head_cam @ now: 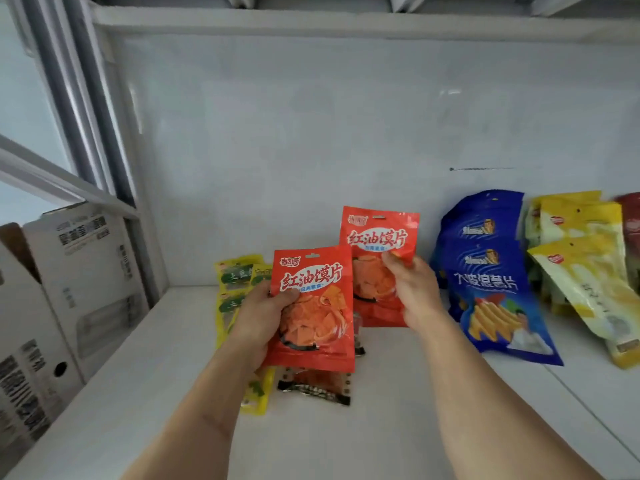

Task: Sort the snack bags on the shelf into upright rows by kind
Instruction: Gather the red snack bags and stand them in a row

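Hands hold two red bags: left hand point(258, 315) fingers pinch one red bag point(313, 306), right hand point(414, 289) fingers pinch the other red bag point(377, 237).

Showing two bare forearms, sleeveless up to the frame's lower edge; left hand point(258, 317) and right hand point(412, 289) wearing no gloves, rings or watch.

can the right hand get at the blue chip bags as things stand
Probably not yet: the right hand is already gripping a red bag. The blue chip bags stand just to its right with nothing between, so the way is free once it lets go.
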Action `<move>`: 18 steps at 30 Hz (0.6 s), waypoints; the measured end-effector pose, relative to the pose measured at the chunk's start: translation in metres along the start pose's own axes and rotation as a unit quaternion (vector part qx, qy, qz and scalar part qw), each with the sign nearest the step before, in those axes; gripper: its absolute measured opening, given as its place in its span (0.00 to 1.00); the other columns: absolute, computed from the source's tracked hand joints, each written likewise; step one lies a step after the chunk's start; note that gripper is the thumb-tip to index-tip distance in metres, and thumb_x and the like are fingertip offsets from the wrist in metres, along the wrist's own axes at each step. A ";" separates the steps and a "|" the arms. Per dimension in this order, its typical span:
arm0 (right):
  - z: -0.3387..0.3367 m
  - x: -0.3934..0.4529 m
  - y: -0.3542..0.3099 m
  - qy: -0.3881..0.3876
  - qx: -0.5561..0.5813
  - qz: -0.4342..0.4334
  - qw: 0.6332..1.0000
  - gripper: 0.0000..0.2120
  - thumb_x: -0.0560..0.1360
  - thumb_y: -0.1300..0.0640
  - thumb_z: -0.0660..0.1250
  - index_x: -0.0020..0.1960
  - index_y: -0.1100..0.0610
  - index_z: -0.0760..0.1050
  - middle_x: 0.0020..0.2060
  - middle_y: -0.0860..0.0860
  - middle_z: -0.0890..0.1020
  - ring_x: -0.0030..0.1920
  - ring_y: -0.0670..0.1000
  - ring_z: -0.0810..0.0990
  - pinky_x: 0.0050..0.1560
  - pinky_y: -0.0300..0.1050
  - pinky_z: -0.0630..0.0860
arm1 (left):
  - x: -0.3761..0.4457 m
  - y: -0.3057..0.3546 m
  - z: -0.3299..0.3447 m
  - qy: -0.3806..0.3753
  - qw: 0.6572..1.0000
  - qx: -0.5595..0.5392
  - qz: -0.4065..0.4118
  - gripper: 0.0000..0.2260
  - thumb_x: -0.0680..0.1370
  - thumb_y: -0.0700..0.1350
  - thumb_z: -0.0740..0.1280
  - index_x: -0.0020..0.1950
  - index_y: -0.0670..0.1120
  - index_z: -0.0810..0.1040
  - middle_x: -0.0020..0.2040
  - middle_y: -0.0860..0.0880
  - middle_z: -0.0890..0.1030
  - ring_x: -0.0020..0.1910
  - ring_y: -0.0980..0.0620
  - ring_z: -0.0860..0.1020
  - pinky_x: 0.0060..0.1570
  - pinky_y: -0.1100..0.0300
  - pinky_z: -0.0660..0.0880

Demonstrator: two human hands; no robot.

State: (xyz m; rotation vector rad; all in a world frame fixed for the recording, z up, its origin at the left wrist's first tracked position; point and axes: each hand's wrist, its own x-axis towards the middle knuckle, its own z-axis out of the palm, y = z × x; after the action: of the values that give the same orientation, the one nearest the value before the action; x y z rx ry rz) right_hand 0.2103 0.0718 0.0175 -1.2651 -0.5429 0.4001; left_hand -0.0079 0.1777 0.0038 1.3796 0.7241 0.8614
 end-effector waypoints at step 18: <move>-0.084 0.046 0.031 -0.053 -0.164 0.026 0.985 0.12 0.75 0.47 0.71 0.36 0.52 0.82 0.36 0.50 0.87 0.41 0.53 0.86 0.50 0.58 0.83 | -0.005 -0.039 0.143 0.015 0.989 0.142 -0.037 0.07 0.81 0.49 0.69 0.59 0.55 0.79 0.50 0.54 0.87 0.50 0.50 0.86 0.56 0.45 0.82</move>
State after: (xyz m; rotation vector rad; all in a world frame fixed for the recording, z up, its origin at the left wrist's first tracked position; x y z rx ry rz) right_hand 0.2975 0.0398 -0.0227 -1.5825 -0.6870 0.4344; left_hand 0.1148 0.0993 -0.0249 1.5828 0.9431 0.7419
